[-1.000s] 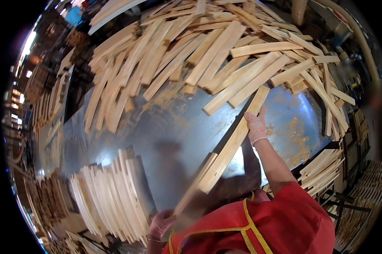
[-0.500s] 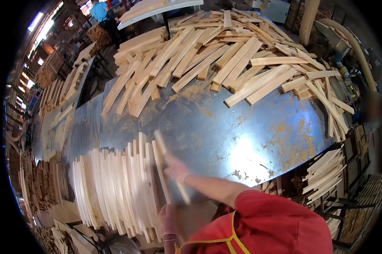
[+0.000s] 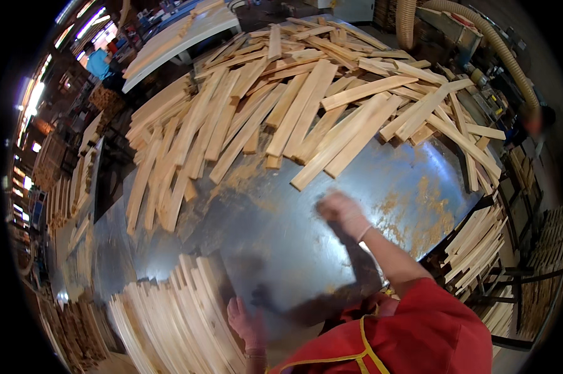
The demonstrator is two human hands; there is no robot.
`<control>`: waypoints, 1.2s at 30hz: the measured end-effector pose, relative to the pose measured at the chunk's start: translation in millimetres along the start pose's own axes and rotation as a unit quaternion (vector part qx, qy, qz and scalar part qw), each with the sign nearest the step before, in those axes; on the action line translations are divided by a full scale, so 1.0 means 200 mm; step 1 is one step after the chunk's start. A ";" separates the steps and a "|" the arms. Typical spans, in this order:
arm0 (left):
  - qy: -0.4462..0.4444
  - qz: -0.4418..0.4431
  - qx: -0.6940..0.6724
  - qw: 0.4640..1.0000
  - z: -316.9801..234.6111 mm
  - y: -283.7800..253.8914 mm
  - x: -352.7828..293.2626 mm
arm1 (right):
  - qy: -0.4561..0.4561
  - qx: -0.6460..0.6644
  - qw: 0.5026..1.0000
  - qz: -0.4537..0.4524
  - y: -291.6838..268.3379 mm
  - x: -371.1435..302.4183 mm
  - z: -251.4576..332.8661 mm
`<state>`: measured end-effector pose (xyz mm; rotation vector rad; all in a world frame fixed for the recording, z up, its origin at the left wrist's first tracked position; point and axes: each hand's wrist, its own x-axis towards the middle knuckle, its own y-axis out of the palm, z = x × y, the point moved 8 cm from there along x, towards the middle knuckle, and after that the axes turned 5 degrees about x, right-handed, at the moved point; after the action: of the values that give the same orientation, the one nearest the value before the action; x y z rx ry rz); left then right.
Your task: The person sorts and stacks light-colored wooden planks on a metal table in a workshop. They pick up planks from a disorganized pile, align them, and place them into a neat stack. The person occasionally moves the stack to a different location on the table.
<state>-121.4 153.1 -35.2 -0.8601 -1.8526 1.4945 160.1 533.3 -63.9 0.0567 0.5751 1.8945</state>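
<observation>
My left hand (image 3: 246, 322), in a pale glove, rests at the right side of a row of upright wooden slats (image 3: 175, 318). Its fingers point up along the end slat and hold nothing. Over the metal table (image 3: 275, 237), my gloved right hand (image 3: 343, 212) is stretched forward. Motion blurs its fingers, and no slat shows in it. Beyond it lies a large loose heap of wooden slats (image 3: 300, 112); the nearest to this hand are two long pale slats (image 3: 356, 140) lying side by side.
Sawdust (image 3: 431, 206) is scattered on the table's right part. Stacked slats (image 3: 474, 249) stand off its right edge. At the back are a white-topped table (image 3: 181, 40), a ribbed hose (image 3: 406, 25) and a person in a blue shirt (image 3: 99, 64).
My right hand has left the slat row, where it held a slat, and reached forward and right toward the heap. My left hand stays beside the row. The view has shifted.
</observation>
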 end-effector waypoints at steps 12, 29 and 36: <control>0.172 -0.031 -0.067 0.982 -1.42 0.32 1.70 | -0.023 0.130 0.960 -0.248 -0.96 0.62 0.22; -0.020 0.309 -0.481 0.820 -1.60 0.81 1.55 | 0.030 0.176 0.974 -0.143 -0.71 0.70 0.31; -0.104 0.367 -0.202 0.902 -0.91 0.50 0.45 | 0.115 0.001 0.993 -0.030 -0.30 -0.15 -0.06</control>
<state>-21.7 348.8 -94.9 -1.8165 -2.1621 1.6866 221.2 519.4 -92.4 -0.1771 0.7258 1.8550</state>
